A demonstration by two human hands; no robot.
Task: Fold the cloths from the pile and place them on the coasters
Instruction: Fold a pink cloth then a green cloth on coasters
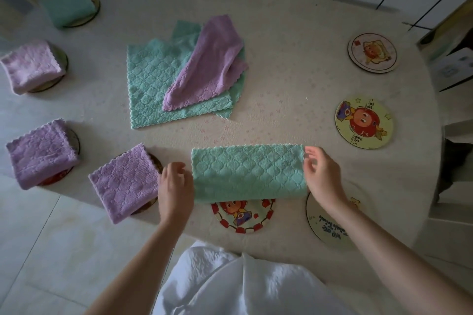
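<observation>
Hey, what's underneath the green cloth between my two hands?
A round coaster with a red-checked rim and a cartoon figure pokes out below the green cloth. Its far part is covered and cannot be seen.

Both arms are bare and reach forward, the left forearm angling up from the lower left and the right forearm from the lower right, so that they converge toward the hands. The left hand shows its back to the camera, its fingers curled against the left end of the folded green cloth. The right hand sits at the cloth's right end with fingers loosely bent and slightly spread by the far corner; whether either hand actually grips cannot be told.
</observation>
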